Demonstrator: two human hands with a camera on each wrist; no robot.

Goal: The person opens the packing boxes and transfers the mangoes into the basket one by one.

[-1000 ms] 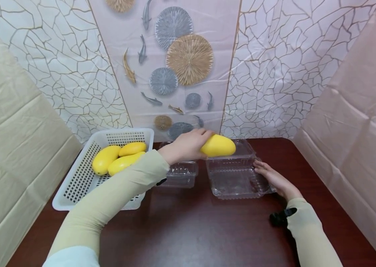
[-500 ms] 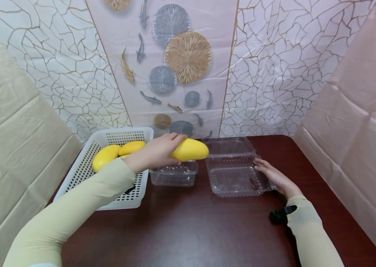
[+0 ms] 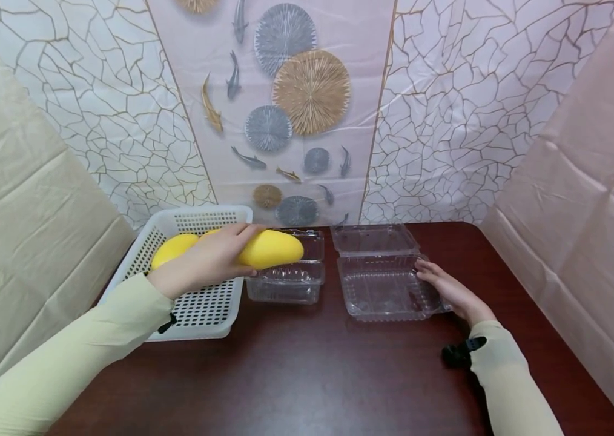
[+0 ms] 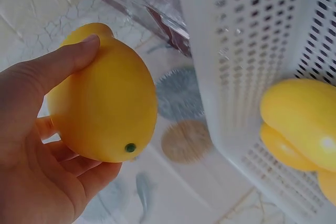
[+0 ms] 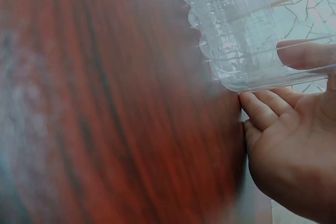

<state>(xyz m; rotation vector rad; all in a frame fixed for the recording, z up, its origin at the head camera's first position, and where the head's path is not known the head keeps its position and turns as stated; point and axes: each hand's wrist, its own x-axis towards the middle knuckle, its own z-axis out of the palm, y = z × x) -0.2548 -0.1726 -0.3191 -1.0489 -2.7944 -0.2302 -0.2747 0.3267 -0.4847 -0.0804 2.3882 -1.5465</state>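
Note:
My left hand [image 3: 206, 257] grips a yellow mango [image 3: 271, 249], held in the air between the white basket and the smaller clear container. In the left wrist view the thumb lies over the top of the mango and the fingers wrap beneath it; a small green spot marks its end. At the right, my right hand [image 3: 451, 290] holds the right side wall of a clear plastic clamshell box [image 3: 375, 303], whose lid lies open toward the back. The right wrist view shows the thumb on one side of that plastic wall [image 5: 236, 40] and the fingers on the other.
A white perforated basket [image 3: 209, 321] stands at the left with several yellow mangoes [image 4: 304, 114] inside, partly hidden by my left hand. Between basket and clamshell sits a smaller clear plastic container [image 3: 285, 293]. A patterned cloth [image 3: 307, 145] hangs behind the dark wooden table [image 3: 307, 375].
My left hand has moved left with the mango, from above the clamshell box to beside the basket. The smaller container is less covered now. My right hand has stayed at the box.

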